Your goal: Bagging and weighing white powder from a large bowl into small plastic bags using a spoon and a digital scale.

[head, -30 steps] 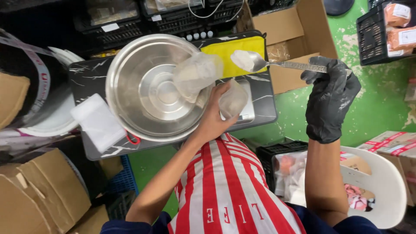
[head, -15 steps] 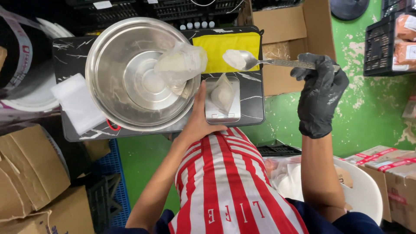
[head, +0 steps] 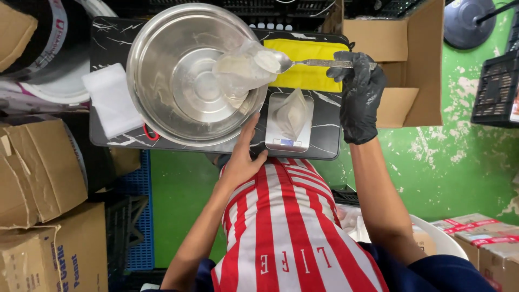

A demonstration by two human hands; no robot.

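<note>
Overhead: one bowl [head: 178, 75], one spoon [head: 303, 62] — right grip [head: 359, 97] clenches it, left [head: 243, 159] unclear.

black marbled table [head: 330, 141]; bowl [head: 173, 65], scale [head: 289, 141]

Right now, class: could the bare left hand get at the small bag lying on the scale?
Probably yes. The left hand rests by the bowl, right beside the scale. The small bag lies uncovered, and the gloved right hand holds the spoon farther up, out of the way.
</note>
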